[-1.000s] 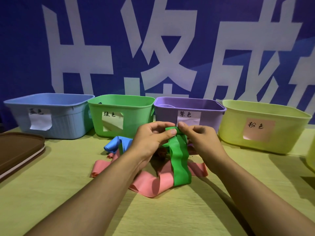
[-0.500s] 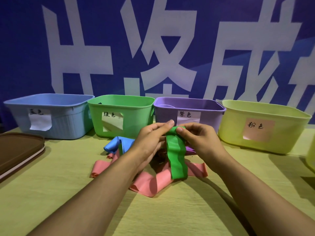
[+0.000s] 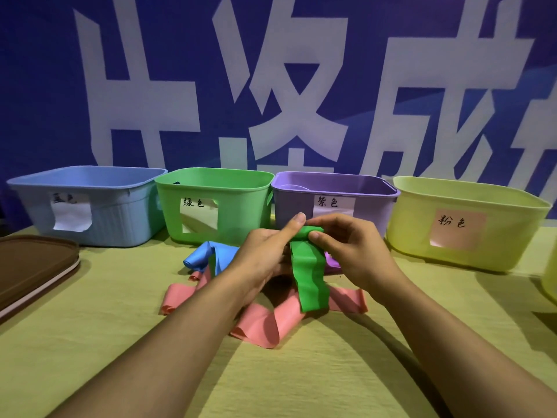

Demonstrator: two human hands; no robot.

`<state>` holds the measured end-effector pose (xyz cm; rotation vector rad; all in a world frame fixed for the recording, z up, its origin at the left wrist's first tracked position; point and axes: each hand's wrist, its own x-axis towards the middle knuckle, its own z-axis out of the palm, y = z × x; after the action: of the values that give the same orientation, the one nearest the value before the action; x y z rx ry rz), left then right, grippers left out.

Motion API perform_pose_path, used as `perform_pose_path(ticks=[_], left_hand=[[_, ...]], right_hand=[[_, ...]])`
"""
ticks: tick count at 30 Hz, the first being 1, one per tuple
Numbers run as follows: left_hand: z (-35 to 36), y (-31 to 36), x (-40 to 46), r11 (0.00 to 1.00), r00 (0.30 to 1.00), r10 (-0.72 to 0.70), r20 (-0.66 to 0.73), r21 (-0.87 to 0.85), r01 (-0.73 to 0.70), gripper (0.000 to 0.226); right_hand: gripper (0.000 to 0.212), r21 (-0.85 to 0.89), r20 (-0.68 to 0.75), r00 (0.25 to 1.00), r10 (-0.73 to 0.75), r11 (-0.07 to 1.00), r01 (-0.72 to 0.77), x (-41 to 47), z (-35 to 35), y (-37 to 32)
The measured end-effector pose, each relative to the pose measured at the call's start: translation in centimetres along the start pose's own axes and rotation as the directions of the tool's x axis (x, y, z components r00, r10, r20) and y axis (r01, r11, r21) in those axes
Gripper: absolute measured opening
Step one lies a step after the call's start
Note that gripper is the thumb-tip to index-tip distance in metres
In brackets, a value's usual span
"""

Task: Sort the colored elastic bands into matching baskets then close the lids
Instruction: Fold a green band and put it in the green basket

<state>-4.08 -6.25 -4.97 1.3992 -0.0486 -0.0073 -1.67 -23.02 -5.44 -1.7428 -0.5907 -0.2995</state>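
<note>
Green band [image 3: 309,276] pinched at rolled top between left hand [image 3: 266,254] and right hand [image 3: 351,251], rest hanging.

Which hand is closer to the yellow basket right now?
Right. The right hand holds the green band just left of the yellow basket; the left hand is farther left, by the blue band.

I have both forearms reaching forward, my left hand [image 3: 265,254] and right hand [image 3: 352,251] meeting, fingers curled, pinching the green band [image 3: 307,276] between them.
</note>
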Motion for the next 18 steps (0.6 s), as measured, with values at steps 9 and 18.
perform_pose_path(ticks=[9,18], left_hand=[[-0.3,-0.4,0.4,0.998,0.998,0.06,-0.029,0.002,-0.06,0.049],[-0.1,-0.3,0.3,0.993,0.994,0.103,0.027,-0.062,-0.102,0.053]], right_hand=[[0.021,-0.054,0.017,1.0,-0.026,0.998,0.027,-0.2,0.2,-0.1],[0.043,0.066,-0.122,0.975,0.185,0.982,-0.178,-0.8,0.5,-1.9]])
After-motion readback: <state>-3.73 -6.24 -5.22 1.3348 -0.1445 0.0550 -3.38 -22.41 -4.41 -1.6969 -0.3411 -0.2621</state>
